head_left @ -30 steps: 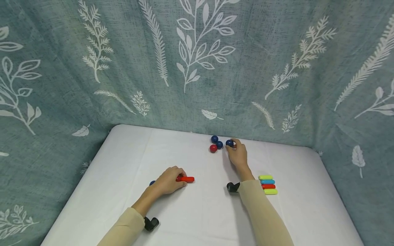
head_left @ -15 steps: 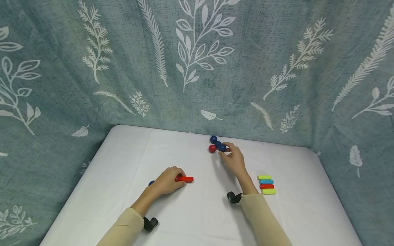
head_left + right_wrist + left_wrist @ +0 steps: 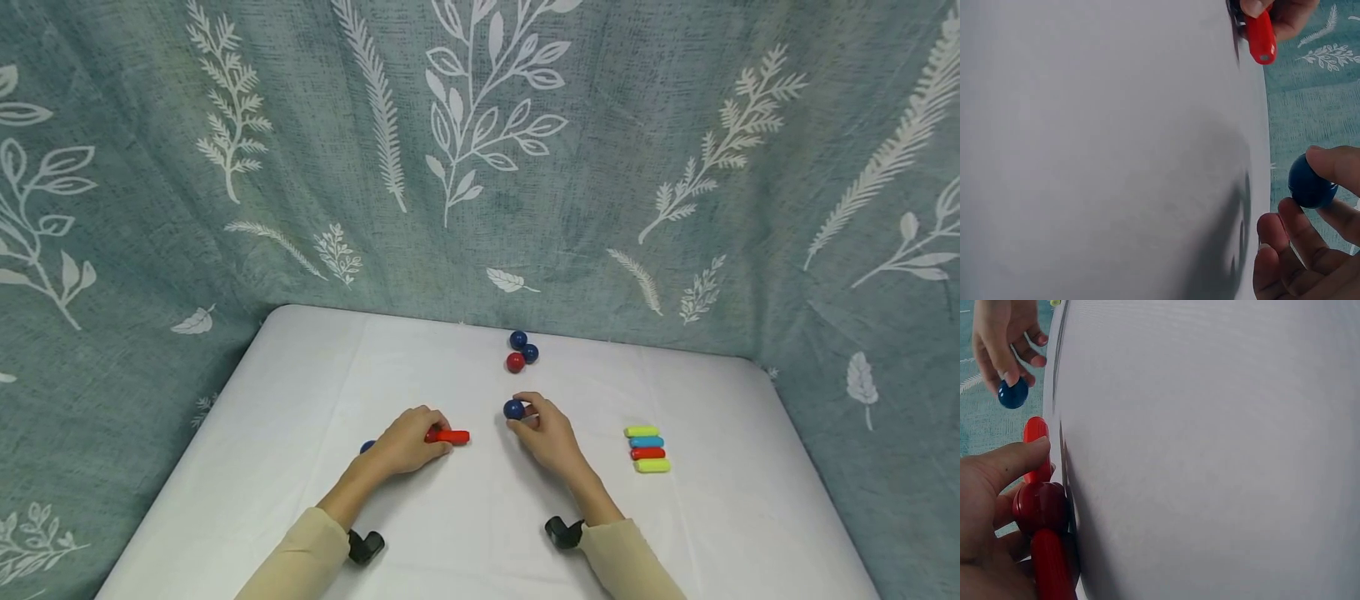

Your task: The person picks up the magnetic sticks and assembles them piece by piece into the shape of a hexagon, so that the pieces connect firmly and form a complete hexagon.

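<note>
My left hand [image 3: 408, 440] holds a red stick [image 3: 453, 437] between thumb and fingers, low over the white table. In the left wrist view a dark red ball [image 3: 1042, 509] joins that stick to a second red stick [image 3: 1052, 569] nearer the camera. A blue ball [image 3: 367, 447] partly shows behind the left wrist. With thumb and fingertips my right hand [image 3: 551, 437] pinches another blue ball [image 3: 1311, 182]. That ball is apart from the red stick's free end, a short way to its right in the head view.
Toward the table's back edge lie a red ball [image 3: 515, 362] and two blue balls [image 3: 518, 339], close together. On the right, several short sticks lie in a row: yellow-green [image 3: 642, 432], blue [image 3: 647, 442], red [image 3: 648, 454] and another yellow-green. A patterned green cloth [image 3: 465, 250] surrounds the table.
My right hand has carried the blue ball from the back of the table leftward and toward me, past the other balls. The left hand stays put with the red stick.
</note>
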`<action>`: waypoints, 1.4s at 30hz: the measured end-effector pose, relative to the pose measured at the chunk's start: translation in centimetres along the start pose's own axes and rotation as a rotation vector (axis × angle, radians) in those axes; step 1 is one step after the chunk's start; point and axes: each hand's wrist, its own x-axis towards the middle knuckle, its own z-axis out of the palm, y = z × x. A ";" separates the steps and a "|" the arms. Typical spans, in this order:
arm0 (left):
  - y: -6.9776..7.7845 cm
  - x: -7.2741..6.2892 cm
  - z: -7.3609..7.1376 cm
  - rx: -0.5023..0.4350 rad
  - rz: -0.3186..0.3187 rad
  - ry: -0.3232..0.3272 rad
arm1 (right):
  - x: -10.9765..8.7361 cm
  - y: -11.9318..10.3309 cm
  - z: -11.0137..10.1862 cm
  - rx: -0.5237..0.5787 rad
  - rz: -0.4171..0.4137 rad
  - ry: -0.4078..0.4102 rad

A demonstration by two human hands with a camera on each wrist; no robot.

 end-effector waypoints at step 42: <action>0.2 -0.2 -0.3 -0.006 0.005 0.008 | -1.5 -1.3 2.9 -0.071 -0.123 -0.161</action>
